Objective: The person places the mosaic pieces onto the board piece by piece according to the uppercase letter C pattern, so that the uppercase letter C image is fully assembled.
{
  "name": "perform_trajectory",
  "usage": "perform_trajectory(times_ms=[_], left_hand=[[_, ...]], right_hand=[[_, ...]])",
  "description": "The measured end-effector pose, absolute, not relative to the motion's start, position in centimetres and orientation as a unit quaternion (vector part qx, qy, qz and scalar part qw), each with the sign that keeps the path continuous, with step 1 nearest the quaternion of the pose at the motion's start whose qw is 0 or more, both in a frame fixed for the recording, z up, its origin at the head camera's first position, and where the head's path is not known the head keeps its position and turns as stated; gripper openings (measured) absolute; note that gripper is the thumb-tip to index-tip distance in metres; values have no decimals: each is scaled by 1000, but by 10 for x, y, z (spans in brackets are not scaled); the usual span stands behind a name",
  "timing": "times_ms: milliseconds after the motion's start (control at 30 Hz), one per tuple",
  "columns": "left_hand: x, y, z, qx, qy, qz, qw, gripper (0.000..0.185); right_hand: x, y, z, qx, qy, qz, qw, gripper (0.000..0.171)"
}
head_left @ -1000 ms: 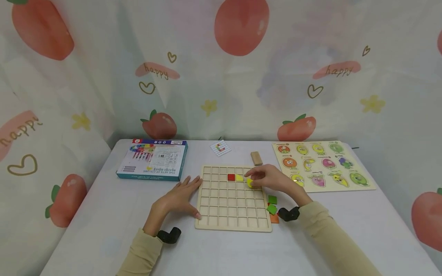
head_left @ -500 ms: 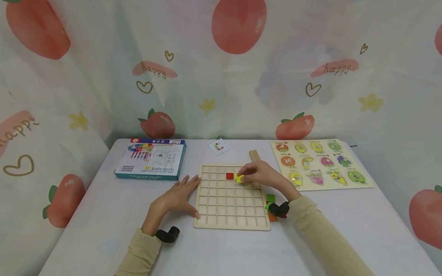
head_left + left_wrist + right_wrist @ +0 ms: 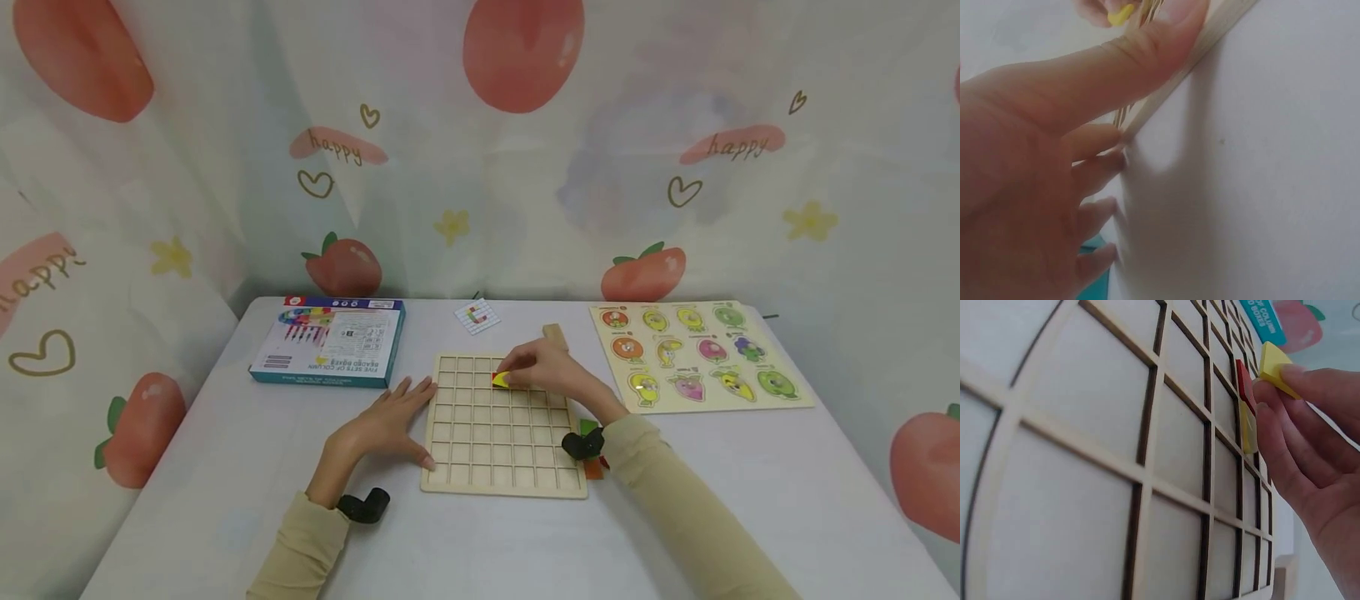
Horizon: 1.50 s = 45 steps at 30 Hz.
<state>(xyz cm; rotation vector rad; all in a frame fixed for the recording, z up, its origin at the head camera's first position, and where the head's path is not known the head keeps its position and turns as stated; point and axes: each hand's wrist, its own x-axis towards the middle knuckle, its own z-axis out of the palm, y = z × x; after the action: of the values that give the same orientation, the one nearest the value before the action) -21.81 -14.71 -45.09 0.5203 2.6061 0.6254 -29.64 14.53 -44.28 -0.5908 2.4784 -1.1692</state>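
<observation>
White table surface (image 3: 225,467), backed by a strawberry-print curtain (image 3: 525,167). At its centre lies the wooden grid board (image 3: 498,450), its long axis running away from the person. The left hand (image 3: 386,429) lies flat with straight fingers, thumb pressed along the board's left edge, apparently to keep it from sliding. The right hand (image 3: 551,375) pinches a yellow square tile (image 3: 1277,367) between fingertips over the upper rows, just above a red tile (image 3: 1244,384) and a second yellow tile (image 3: 1248,428) seated in adjacent cells. The held tile is tilted, one corner pointing toward the far side; being square, it has no long axis. Nearby lie spare tiles (image 3: 592,468), a boxed set (image 3: 330,342), a pattern card (image 3: 477,317), a wooden block (image 3: 555,333) and a fruit puzzle (image 3: 697,354).
</observation>
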Motion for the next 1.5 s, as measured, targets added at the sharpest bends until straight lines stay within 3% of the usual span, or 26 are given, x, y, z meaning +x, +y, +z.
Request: perform_trajectory(times_ms=[467,800,1200,1500], left_hand=[[-219,-145,-450,177,935,223,212,113],[-218,-146,-452,180,934,222,213,113],[-219,-145,-452,170,936,223,215,113],[-219,-145,-450,170,935,229,211,111]], right_hand=[[-303,120,-450,-236,890,-376,104,11],[-305,112,-455,-221,903,-349,116,10],[-302,110,-453,-263,907,-316,92,14],[-304,118,-456,-230,909,-338,86,20]])
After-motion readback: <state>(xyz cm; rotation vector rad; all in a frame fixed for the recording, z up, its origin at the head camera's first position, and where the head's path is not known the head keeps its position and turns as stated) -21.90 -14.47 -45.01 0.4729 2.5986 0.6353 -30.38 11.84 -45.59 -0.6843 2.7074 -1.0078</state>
